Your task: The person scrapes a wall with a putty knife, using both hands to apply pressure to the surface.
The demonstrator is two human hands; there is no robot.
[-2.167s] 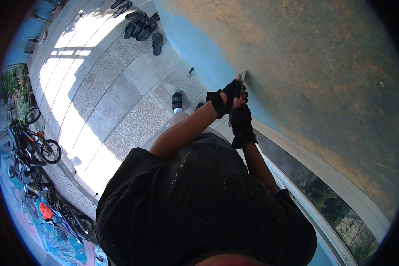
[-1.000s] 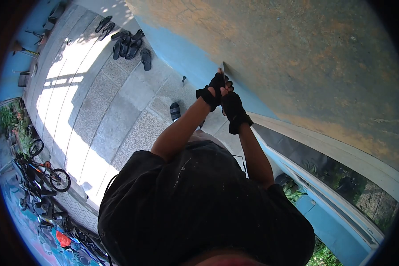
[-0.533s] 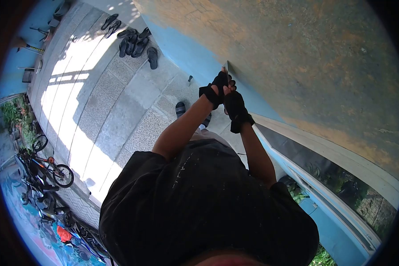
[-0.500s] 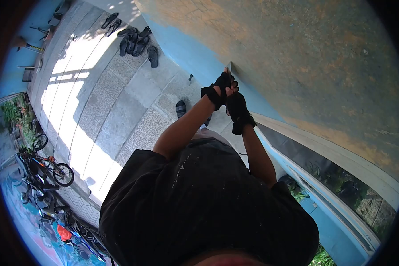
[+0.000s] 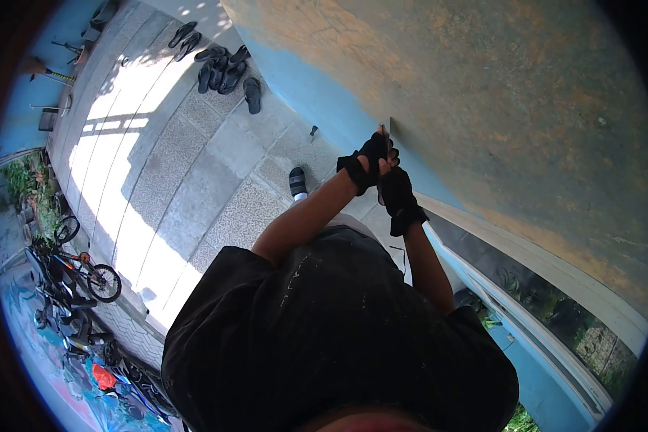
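Clasping a flat tool (image 5: 389,130) with left hand (image 5: 371,151) and right hand (image 5: 397,191), we point its long axis up-frame. The left is nearer its tip.

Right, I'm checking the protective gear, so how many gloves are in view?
2. One black glove is on the left hand; the other glove is on the right hand, nearer the torso. Any more could be hidden behind the body.
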